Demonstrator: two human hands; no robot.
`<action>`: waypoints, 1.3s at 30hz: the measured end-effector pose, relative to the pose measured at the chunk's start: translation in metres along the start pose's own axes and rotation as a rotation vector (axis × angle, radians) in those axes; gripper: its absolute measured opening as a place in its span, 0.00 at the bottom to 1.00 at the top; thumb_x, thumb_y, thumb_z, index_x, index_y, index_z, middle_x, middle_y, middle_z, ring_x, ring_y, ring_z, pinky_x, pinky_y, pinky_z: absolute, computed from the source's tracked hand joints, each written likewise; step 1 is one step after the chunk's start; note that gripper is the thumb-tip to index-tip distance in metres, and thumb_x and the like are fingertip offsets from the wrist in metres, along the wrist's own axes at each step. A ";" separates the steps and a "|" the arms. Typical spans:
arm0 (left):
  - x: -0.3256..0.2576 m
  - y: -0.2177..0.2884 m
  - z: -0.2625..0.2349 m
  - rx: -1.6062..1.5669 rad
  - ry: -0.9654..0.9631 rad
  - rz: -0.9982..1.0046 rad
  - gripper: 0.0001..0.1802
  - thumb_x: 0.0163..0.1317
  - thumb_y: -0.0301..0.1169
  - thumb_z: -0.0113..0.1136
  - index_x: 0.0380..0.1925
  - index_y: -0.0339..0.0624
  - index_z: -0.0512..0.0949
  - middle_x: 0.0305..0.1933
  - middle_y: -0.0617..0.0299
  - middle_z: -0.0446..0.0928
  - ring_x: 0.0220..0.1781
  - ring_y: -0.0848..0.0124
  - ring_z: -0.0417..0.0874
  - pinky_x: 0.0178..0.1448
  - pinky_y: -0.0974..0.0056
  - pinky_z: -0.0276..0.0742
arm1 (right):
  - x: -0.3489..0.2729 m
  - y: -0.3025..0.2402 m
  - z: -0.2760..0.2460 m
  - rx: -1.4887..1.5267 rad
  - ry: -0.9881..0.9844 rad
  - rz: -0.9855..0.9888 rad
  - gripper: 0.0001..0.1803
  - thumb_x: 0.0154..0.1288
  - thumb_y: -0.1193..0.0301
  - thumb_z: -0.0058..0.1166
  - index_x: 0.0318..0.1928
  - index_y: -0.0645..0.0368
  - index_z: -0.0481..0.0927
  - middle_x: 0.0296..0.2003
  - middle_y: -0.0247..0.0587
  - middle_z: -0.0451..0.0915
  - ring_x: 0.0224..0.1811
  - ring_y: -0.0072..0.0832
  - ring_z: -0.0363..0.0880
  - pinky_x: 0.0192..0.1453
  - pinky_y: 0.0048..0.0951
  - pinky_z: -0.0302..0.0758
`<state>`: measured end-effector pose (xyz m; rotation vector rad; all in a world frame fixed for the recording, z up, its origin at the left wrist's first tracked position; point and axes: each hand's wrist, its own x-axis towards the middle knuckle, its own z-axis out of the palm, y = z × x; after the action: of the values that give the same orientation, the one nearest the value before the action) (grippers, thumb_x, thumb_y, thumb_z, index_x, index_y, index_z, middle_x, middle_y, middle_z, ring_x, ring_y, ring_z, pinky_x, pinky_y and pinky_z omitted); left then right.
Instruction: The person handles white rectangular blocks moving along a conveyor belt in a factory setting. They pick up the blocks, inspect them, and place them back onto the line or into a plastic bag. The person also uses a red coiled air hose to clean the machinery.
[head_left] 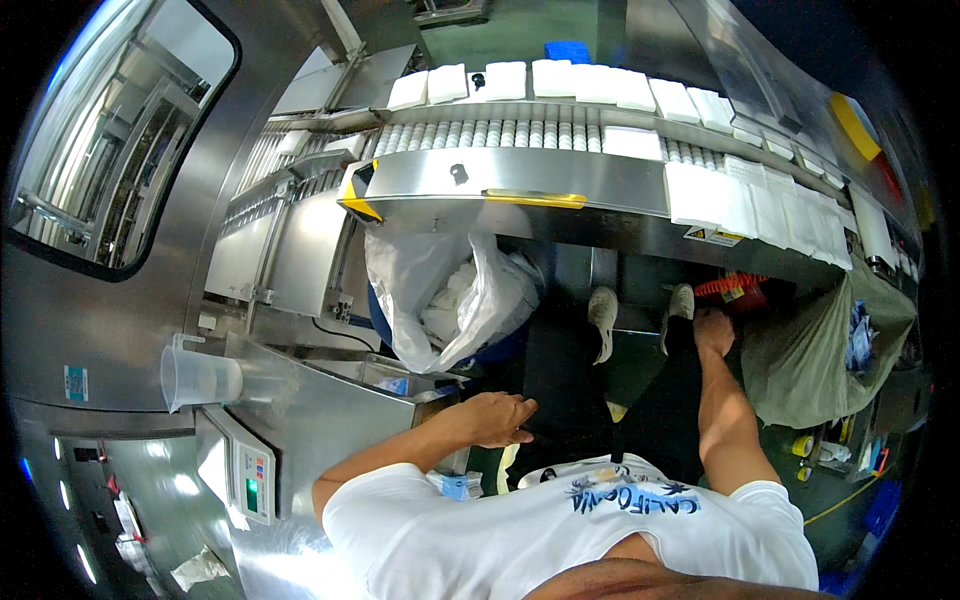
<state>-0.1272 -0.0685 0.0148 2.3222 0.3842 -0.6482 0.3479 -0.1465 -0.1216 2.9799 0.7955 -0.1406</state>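
My left hand (497, 418) hovers over my lap, loosely curled, with a gap between thumb and fingers and nothing visible in it. A blue bin (507, 348) lined with a white plastic bag (400, 290) stands just beyond it; crumpled white material lies inside. My right hand (714, 332) is down by my right knee, near a red coiled hose (733, 287). Its fingers are mostly hidden. Past both hands runs a roller conveyor (490, 135) with a steel front ledge. White flat packs (604, 86) line its far side, and a row of white sheets (700, 197) lies along the near ledge.
At my left, a steel bench (300, 385) carries a clear plastic jug (200, 376) and a digital scale (252, 478). A green cloth bag (820, 350) hangs at the right. Below it sits a tray of tools and tape (840, 445). A windowed steel machine panel (110, 320) rises at far left.
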 end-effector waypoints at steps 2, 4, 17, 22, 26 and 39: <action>0.000 0.001 -0.002 -0.021 -0.007 -0.005 0.33 0.72 0.50 0.62 0.63 0.31 0.72 0.48 0.40 0.82 0.53 0.43 0.85 0.58 0.45 0.80 | 0.000 0.000 0.001 -0.012 0.029 -0.036 0.25 0.75 0.51 0.50 0.42 0.59 0.91 0.45 0.51 0.90 0.49 0.48 0.90 0.53 0.47 0.86; 0.000 0.003 -0.004 -0.018 -0.008 -0.007 0.33 0.72 0.50 0.62 0.63 0.31 0.72 0.47 0.40 0.82 0.53 0.42 0.85 0.58 0.45 0.80 | 0.001 0.001 0.003 -0.016 0.031 -0.034 0.25 0.75 0.51 0.50 0.42 0.59 0.91 0.44 0.51 0.90 0.49 0.48 0.90 0.53 0.47 0.86; -0.005 0.011 -0.014 -0.014 -0.029 -0.042 0.34 0.73 0.50 0.61 0.66 0.34 0.71 0.52 0.40 0.82 0.56 0.42 0.85 0.59 0.43 0.81 | 0.002 0.000 -0.002 -0.044 -0.014 -0.080 0.26 0.77 0.53 0.47 0.45 0.61 0.90 0.46 0.54 0.89 0.48 0.46 0.90 0.54 0.46 0.86; -0.006 0.012 -0.020 -0.047 0.021 0.011 0.32 0.73 0.50 0.60 0.61 0.30 0.73 0.50 0.39 0.83 0.53 0.41 0.85 0.55 0.45 0.82 | 0.007 0.002 -0.003 0.048 -0.137 0.030 0.21 0.75 0.56 0.49 0.47 0.56 0.90 0.50 0.55 0.88 0.52 0.47 0.89 0.54 0.47 0.85; -0.005 0.017 -0.023 -0.030 -0.015 -0.060 0.35 0.73 0.51 0.60 0.66 0.32 0.72 0.55 0.39 0.83 0.57 0.43 0.85 0.58 0.47 0.82 | 0.009 0.005 -0.002 0.085 -0.141 0.043 0.24 0.74 0.53 0.50 0.49 0.59 0.90 0.49 0.54 0.89 0.56 0.47 0.86 0.62 0.45 0.80; 0.000 0.021 -0.029 -0.081 -0.140 -0.183 0.36 0.72 0.51 0.62 0.68 0.35 0.72 0.62 0.40 0.82 0.63 0.46 0.84 0.64 0.50 0.81 | 0.005 0.007 -0.004 0.035 -0.092 -0.039 0.26 0.77 0.54 0.45 0.51 0.59 0.89 0.50 0.49 0.89 0.56 0.45 0.86 0.60 0.43 0.80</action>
<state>-0.1084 -0.0637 0.0443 2.1668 0.5519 -0.8622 0.3563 -0.1497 -0.1185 2.9662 0.8498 -0.2944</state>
